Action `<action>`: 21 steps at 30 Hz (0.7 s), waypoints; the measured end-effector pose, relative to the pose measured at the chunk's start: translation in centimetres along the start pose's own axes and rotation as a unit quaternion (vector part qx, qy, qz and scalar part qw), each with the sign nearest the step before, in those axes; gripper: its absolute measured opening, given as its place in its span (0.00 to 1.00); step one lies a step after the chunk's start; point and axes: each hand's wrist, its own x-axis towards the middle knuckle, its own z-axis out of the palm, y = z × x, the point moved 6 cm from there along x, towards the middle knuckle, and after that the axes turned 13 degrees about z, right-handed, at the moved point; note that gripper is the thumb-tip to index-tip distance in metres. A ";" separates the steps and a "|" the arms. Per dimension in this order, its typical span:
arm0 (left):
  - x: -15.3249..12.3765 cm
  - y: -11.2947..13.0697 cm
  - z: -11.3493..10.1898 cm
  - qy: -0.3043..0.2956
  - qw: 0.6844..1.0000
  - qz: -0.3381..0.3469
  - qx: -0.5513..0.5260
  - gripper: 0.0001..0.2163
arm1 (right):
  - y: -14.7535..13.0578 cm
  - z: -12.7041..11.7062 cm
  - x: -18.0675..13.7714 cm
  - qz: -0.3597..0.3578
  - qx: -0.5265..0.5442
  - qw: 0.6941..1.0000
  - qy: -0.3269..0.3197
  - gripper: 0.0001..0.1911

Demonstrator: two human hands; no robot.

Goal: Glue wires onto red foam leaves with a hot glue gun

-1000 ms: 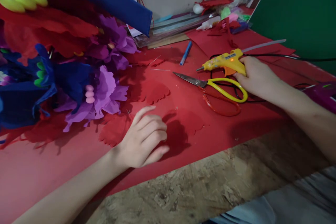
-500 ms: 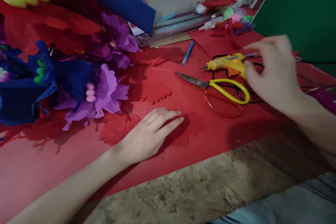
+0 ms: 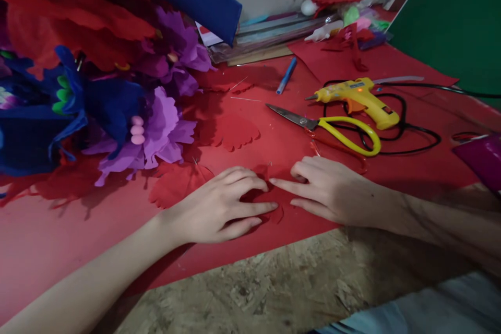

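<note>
Compared with the frame of half a second ago, the right hand (image 3: 332, 190) has left the side of the yellow glue gun (image 3: 356, 96) and is now low in front of the person, close to the left hand (image 3: 223, 206). The left hand remains in nearly the same place.

The left hand is open, palm downwards, its fingers spread and a little bent over a red scalloped piece (image 3: 277, 215). This piece lies flat on the red tabletop (image 3: 78, 250), between the two hands and partly hidden by the left fingers. The right hand is also open, with one finger stretched towards the left fingertips; I cannot tell whether it touches the piece.

The glue gun lies on its side, its small light orange, and a black cable (image 3: 425, 152) curls behind its handle. In front of it are the scissors (image 3: 314, 124), with one yellow handle and one red; the right hand is just beside the red one. Behind the scissors lies a blue pen (image 3: 287, 76). A second red piece (image 3: 230, 130) rests behind the left hand, near the purple flower (image 3: 162, 125).
</note>
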 end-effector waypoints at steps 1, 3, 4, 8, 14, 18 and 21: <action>0.0 0.0 0.0 0.001 1.000 -0.001 -0.003 0.13 | 0.2 -0.1 0.0 0.015 -0.004 1.000 0.002 0.20; 0.0 0.0 0.0 0.004 1.000 0.001 -0.005 0.13 | 0.5 -0.1 0.1 0.044 -0.018 0.999 0.009 0.21; 0.0 0.0 0.0 0.006 1.000 0.003 -0.006 0.13 | 0.6 -0.1 0.1 0.048 -0.023 0.999 0.009 0.22; 0.1 0.0 -0.1 0.017 1.000 0.007 -0.010 0.13 | 0.4 0.3 0.2 0.027 -0.028 0.999 -0.005 0.22; 0.2 -0.1 -0.3 0.026 1.000 0.008 -0.012 0.12 | 0.6 0.5 0.1 0.047 -0.041 0.998 0.012 0.24; 0.2 -0.1 -0.2 0.029 0.999 0.010 -0.011 0.12 | 0.7 0.3 0.2 0.054 -0.036 0.998 0.025 0.24; 0.1 -0.1 -0.3 0.047 0.999 0.005 -0.009 0.11 | 0.4 0.0 0.3 0.030 -0.012 0.999 0.029 0.23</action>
